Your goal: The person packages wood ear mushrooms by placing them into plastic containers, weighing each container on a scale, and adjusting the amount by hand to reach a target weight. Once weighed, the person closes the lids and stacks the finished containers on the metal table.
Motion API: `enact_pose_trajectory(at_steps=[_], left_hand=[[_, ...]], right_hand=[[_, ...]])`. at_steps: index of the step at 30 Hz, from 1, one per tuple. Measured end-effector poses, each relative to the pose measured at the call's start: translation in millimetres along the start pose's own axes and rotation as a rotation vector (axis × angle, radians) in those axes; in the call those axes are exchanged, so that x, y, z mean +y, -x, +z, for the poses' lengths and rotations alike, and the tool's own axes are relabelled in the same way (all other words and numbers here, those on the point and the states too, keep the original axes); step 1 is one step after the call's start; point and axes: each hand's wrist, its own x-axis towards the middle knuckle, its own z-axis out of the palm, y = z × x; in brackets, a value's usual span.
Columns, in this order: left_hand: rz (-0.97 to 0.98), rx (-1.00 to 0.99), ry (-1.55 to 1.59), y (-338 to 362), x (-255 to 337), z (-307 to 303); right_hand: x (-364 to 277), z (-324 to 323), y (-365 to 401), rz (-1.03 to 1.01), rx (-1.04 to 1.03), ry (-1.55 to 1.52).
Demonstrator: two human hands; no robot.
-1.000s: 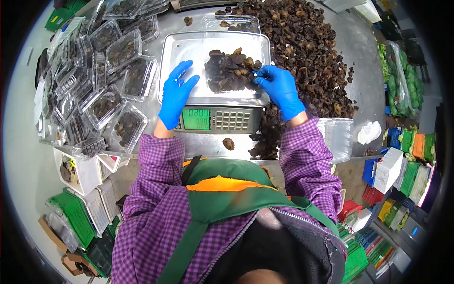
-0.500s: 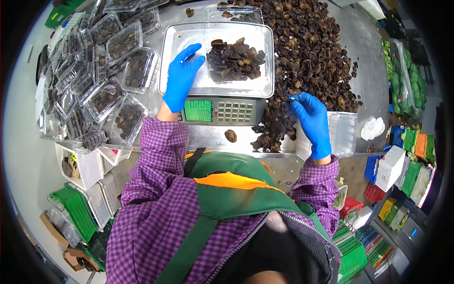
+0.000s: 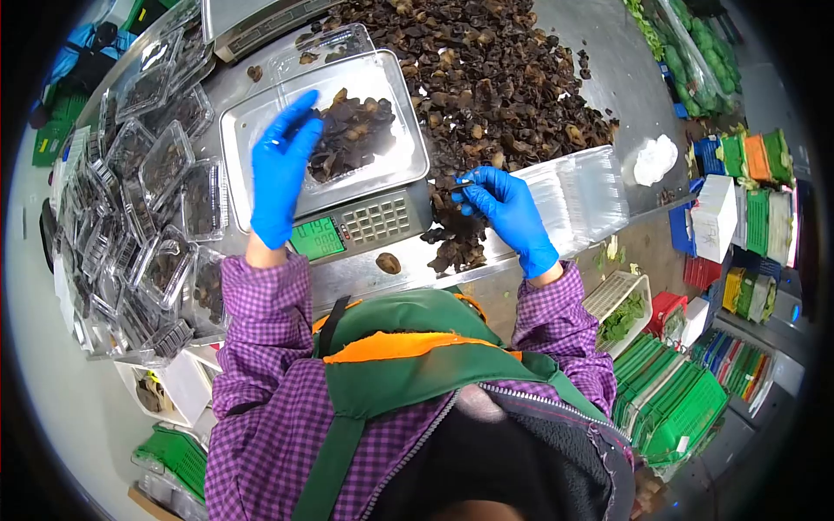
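Note:
My left hand point(image 3: 284, 169), in a blue glove, hovers over the left side of the scale's tray point(image 3: 248, 139), thumb and fingers apart and nothing between them. Beside it on the tray lies a heap of dark brown fungus pieces point(image 3: 354, 135) in what looks like a clear container. The green display point(image 3: 318, 239) of the scale is lit below. My right hand point(image 3: 504, 213), also gloved in blue, pinches a small dark piece point(image 3: 460, 186) at the near edge of the large fungus pile point(image 3: 495, 87). A single brown piece point(image 3: 388, 263) lies in front of the scale.
Many filled clear boxes point(image 3: 165, 165) are stacked at the left. Empty-looking clear plastic trays point(image 3: 569, 195) and a crumpled white item point(image 3: 655, 161) lie at the right. Another scale point(image 3: 269, 30) stands at the far left. Crates point(image 3: 669, 391) stand below the table at the right.
The view has turned and shifted, so the scale appears tilted and further left. My right hand has its fingers closer together around a dark piece. My left hand remains over the tray.

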Motion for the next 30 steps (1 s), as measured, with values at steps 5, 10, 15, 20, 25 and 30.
enact_pose_trajectory(at_steps=[5, 10, 15, 20, 25, 30], left_hand=[[0.032, -0.103, -0.044, 20.4, -4.9, 16.3], [-0.048, -0.194, 0.028, 47.1, -7.5, 30.2], [0.006, -0.416, 0.002, 78.1, -2.4, 65.1], [0.125, -0.338, -0.082, 89.2, -13.3, 86.1], [0.068, -0.353, -0.028, 101.7, -34.5, 108.7], [0.018, -0.535, -0.154, 128.5, -67.2, 147.6]], right_hand=[[-6.3, -1.2, 6.3, 0.117, -0.025, -0.065], [-7.9, -2.4, 6.7, 0.152, -0.036, -0.113], [-2.5, 12.3, 1.5, 0.091, -0.169, -0.155], [-2.3, 14.7, 6.6, 0.142, -0.159, -0.172], [5.4, 8.6, 32.1, 0.145, -0.055, -0.152], [52.9, -19.6, 94.5, 0.178, 0.126, -0.185]])
